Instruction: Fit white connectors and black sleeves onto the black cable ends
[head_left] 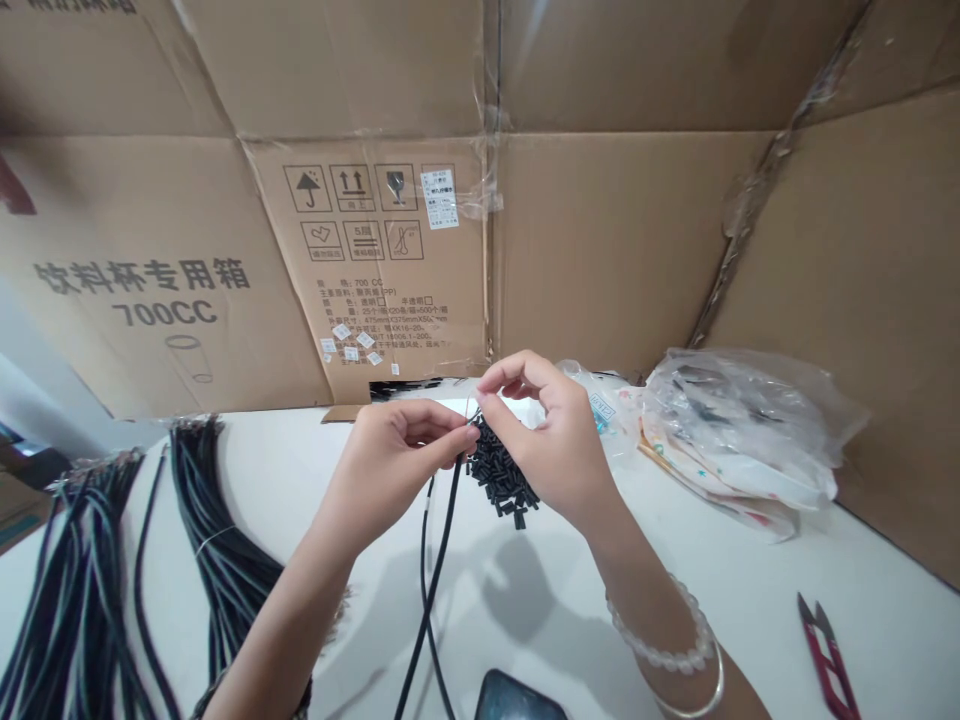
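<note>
My left hand [409,455] pinches a black cable [446,540] close to its stripped end, and the rest of the cable hangs down toward me. Thin coloured wires [470,408] stick out above the thumb. With thumb and forefinger closed together, my right hand [551,425] grips the tips of these wires. Behind and below the hands lies a pile of short black tube pieces [502,475], partly covered by my right hand. A second stretch of black cable [425,560] crosses the held one.
Bundles of black cables [82,590] [217,540] lie at the left. A phone-like dark object [517,697] sits at the front edge. Red-handled thread snips [829,655] are at right, below clear plastic bags [750,430]. Cardboard walls [637,240] stand behind the white table [660,560].
</note>
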